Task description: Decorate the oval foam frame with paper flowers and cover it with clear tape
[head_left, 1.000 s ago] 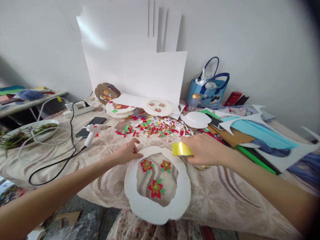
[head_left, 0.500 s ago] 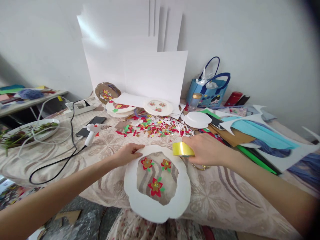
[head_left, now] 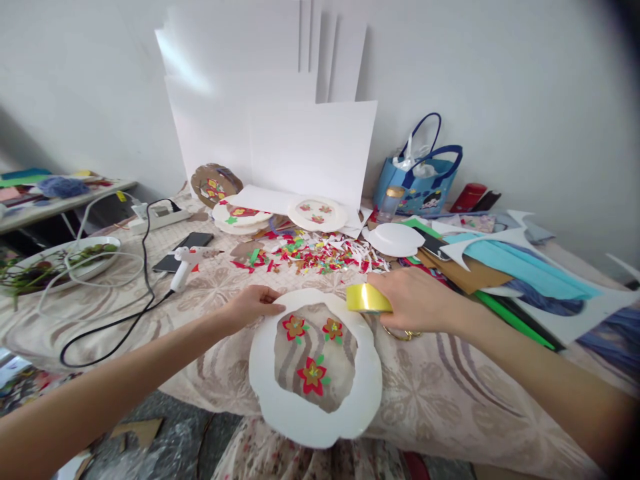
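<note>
Pinching white frame (head_left: 315,430) edge, L fingers (head_left: 274,307) closed, R fingers (head_left: 383,297) gripping yellow tape (head_left: 369,299)

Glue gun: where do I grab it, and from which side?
Take the glue gun by its handle, coming from the near side, probably with the left hand once free. The handle slants toward the person, while the nozzle points right, clear of that grip. Mind the black cord at the handle's lower end.
</note>
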Available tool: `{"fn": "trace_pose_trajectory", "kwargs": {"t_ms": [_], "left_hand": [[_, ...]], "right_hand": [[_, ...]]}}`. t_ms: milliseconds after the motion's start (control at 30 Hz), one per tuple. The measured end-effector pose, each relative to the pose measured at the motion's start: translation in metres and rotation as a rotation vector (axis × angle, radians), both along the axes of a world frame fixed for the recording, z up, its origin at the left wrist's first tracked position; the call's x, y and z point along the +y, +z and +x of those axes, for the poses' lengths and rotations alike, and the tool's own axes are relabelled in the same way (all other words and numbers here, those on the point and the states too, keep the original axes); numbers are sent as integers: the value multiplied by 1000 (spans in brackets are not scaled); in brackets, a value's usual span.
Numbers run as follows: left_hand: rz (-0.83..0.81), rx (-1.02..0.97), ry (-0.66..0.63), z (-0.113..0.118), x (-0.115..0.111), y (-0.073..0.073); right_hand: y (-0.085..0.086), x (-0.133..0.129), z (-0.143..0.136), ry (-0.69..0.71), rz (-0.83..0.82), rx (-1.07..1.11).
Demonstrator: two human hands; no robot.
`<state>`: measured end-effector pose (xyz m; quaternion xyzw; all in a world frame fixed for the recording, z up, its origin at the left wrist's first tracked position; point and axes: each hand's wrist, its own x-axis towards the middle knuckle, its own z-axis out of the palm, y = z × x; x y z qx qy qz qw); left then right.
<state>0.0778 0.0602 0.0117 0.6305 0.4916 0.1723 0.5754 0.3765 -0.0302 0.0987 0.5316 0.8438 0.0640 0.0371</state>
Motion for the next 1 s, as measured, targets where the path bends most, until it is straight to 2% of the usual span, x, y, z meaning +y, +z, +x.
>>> {"fn": "trace_pose_trajectory", "kwargs": {"t_ms": [100,200,300,367,467,600,700,867,1000], "left_hand": [[32,53,-22,0,1,-1],[199,123,-49,0,2,-3],[394,184,-150,-1,2,-5],[436,209,-186,-1,3,-4],[351,199,-206,-1,5,0],[145,49,-341,2,8,8],[153,116,-360,2,9,13],[306,312,-285,-2,11,17],[695,383,-231,8,5,26]], "right_hand": [[-1,0,0,3,7,0],[-1,0,0,1,17,-16],[-1,0,0,9,7,-8],[0,0,0,18,-1,-2],[1,0,0,16,0,-4],[1,-1,0,17,15,-18],[2,-1,1,19,8,-19],[4,0,1,27,-1,-1],[4,4,2,20,-15,5]]}}
